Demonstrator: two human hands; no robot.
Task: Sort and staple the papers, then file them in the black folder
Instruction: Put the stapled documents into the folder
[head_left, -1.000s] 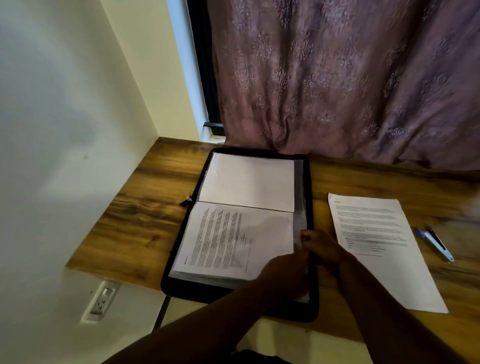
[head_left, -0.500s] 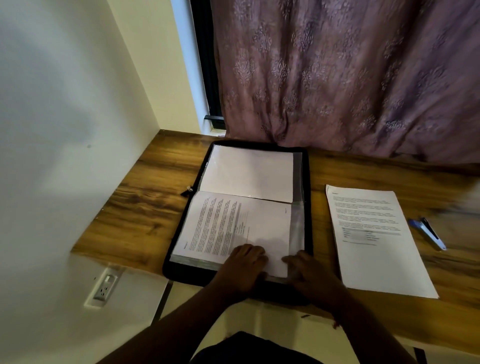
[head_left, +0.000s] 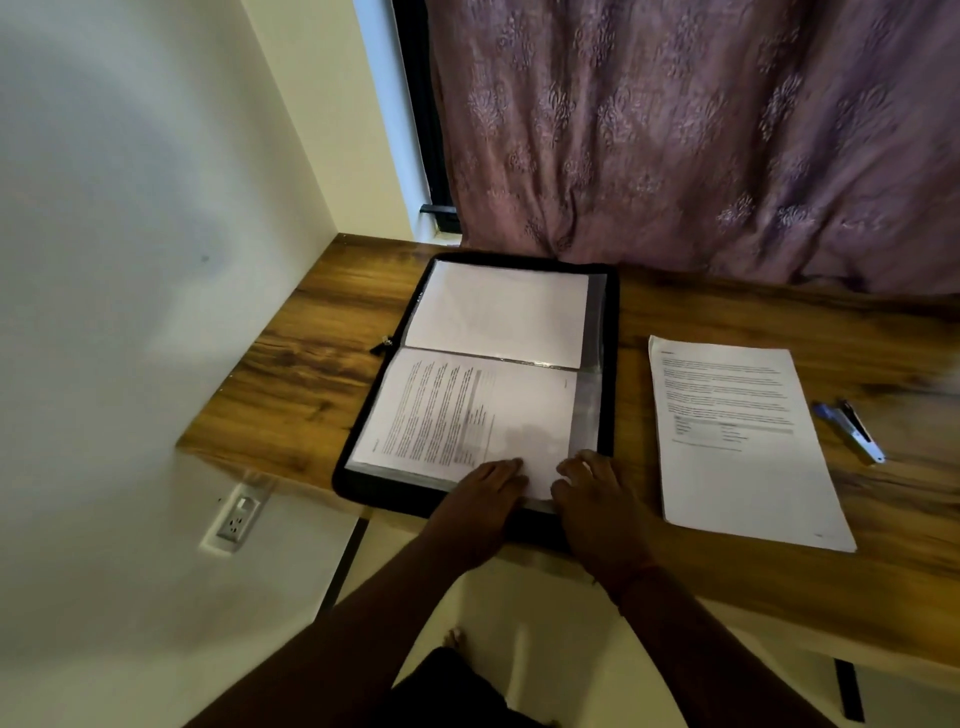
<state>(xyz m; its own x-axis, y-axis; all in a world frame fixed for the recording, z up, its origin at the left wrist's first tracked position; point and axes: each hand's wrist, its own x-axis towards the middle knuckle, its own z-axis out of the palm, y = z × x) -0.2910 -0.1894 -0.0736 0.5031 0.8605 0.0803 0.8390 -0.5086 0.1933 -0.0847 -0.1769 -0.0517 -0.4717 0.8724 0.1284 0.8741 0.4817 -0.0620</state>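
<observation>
The black folder (head_left: 612, 332) lies open on the wooden desk (head_left: 301, 374). A printed sheet (head_left: 457, 410) sits in its near clear sleeve, and a blank-looking sheet (head_left: 498, 312) lies in the far sleeve. My left hand (head_left: 480, 504) rests flat on the near edge of the printed sheet, fingers straight. Beside it, my right hand (head_left: 592, 499) lies on the sleeve's near right corner, fingers loosely spread. To the right of the folder is a separate printed stack of papers (head_left: 737, 441). A blue stapler (head_left: 852, 431) lies beyond that stack.
A purple curtain (head_left: 701, 135) hangs behind the desk. A white wall (head_left: 130, 260) closes off the left side, with a power socket (head_left: 236, 519) below the desk edge. The desk's near edge runs just under my hands.
Both hands drew back from the sleeve's right edge to the folder's near edge and flattened onto the sheet. The view shifted slightly downward.
</observation>
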